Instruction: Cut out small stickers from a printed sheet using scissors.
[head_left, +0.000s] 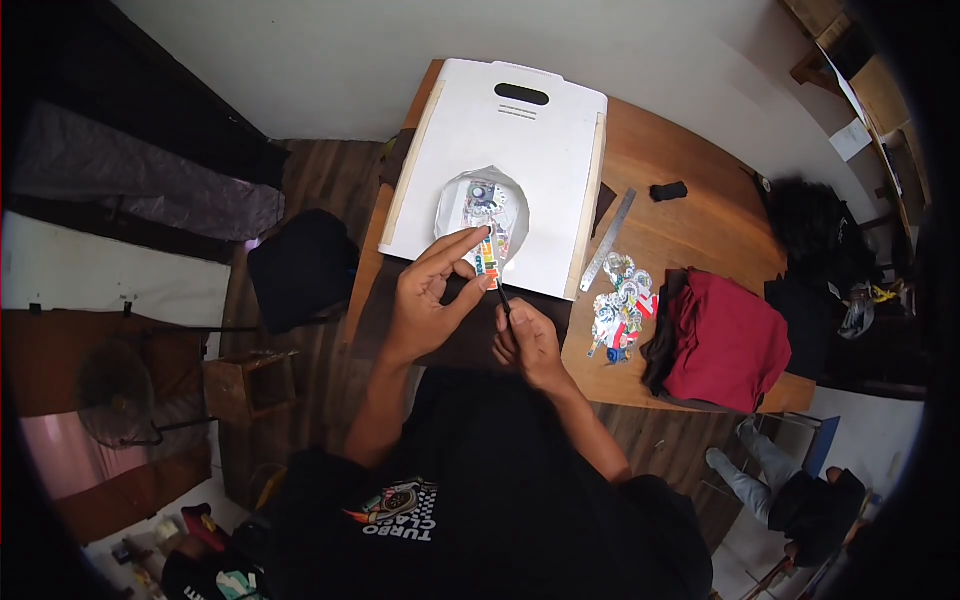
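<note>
My left hand (425, 295) pinches a small multicoloured sticker (487, 268) between thumb and fingers, over the near part of the white board. Close by its lower end, my right hand (530, 342) grips a slim black-handled tool (505, 304); the tool's exact kind is too small to make out. Beneath the fingers lies a clear, roundish plastic bag (517, 205) with several printed stickers (485, 195) showing in it. The white board (450, 130) has a dark handle slot at its far end and rests on the wooden table.
Right of the board are a metal ruler (610, 240), a pile of cut stickers (622, 305), a small black object (668, 190) and folded red cloth (728, 340). A fan (125, 393) stands at left. At lower right is another person (800, 500).
</note>
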